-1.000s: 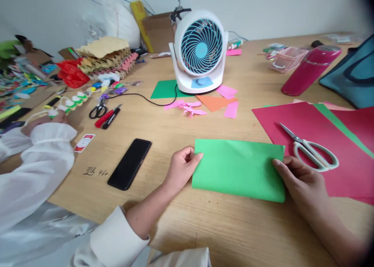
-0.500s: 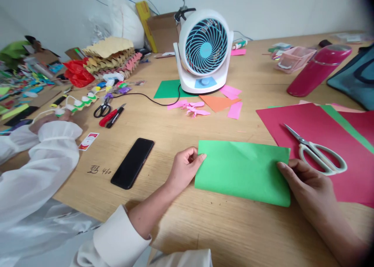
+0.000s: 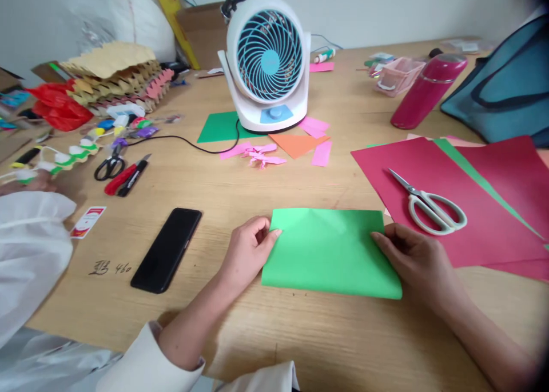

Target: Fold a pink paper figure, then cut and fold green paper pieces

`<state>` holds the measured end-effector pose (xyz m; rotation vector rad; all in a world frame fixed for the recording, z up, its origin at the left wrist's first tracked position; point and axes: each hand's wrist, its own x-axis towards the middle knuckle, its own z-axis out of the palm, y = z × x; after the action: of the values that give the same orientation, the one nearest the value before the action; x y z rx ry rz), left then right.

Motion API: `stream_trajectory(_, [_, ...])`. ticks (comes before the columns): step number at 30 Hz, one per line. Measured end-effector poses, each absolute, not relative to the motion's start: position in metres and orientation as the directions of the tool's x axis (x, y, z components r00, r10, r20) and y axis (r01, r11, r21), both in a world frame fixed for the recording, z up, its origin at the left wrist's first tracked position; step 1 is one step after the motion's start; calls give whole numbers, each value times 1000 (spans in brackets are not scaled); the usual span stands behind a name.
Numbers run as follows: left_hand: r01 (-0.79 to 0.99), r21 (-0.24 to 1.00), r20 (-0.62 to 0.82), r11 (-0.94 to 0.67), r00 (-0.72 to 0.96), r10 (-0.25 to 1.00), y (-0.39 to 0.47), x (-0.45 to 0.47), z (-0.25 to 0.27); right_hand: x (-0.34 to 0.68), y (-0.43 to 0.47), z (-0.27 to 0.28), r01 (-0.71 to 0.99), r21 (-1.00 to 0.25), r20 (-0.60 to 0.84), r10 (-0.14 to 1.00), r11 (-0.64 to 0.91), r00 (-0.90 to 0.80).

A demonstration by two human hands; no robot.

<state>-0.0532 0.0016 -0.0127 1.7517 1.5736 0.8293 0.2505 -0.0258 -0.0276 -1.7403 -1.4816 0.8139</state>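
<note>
A bright green sheet of paper [image 3: 328, 255], folded over along its near edge, is held between both hands above the wooden table. My left hand [image 3: 249, 249] pinches its left side with thumb and fingers. On the right side, my right hand [image 3: 414, 260] grips the paper the same way, thumb on top. To the right of that hand, scissors [image 3: 437, 212] with white handles lie on dark red paper [image 3: 476, 243]. A black phone [image 3: 167, 249] rests left of my left hand.
A white fan [image 3: 270, 55] stands at the back, with pink paper scraps [image 3: 321, 152] before it. Farther right are a magenta bottle [image 3: 429, 92] and a blue bag [image 3: 497, 83]. At left lie a box cutter [image 3: 132, 175], black scissors [image 3: 110, 166] and a co-worker's white sleeve [image 3: 34, 249].
The view has turned to the right, so the table things sit farther left. Both hands still hold the green paper, which now lies more level.
</note>
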Motion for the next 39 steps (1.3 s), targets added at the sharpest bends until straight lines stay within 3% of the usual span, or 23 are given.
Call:
stream_trajectory(3, [724,683,51,-102,92,994,0,-53,-12,246,-26,-25,708,-702,-28,996,-76,79])
stream_trajectory(8, [851,515,12,-98,107,994,-3,-48,-14,245,-25,-26,834,-550,86,996,47,1])
stream_trajectory(18, [966,226,13,-128,128,992,-8,-39,-7,243,-26,-26,856,-516,90,993,-18,75])
stream_trajectory(21, [959,127,108,-253,240,965,-7,-41,-6,244,-26,-24,872,-490,92,995,10,40])
stream_trajectory(24, [843,42,132,-536,527,840,-1,-41,-5,246,-25,-24,874,-476,111,992,99,-52])
stream_trajectory(27, [651,71,1,-756,757,653,9,-39,-1,249,-24,-26,867,-469,130,984,169,-121])
stream_trajectory(30, [565,176,-97,-806,825,557,19,-35,3,251,-24,-28,865,-463,157,979,192,-134])
stream_trajectory(35, [523,299,-70,-798,846,528,21,-20,9,253,-28,-29,854,-465,171,971,231,-169])
stream_trajectory(39, [534,254,-45,-806,839,542,12,-7,7,254,-31,-28,848,-461,171,964,262,-205])
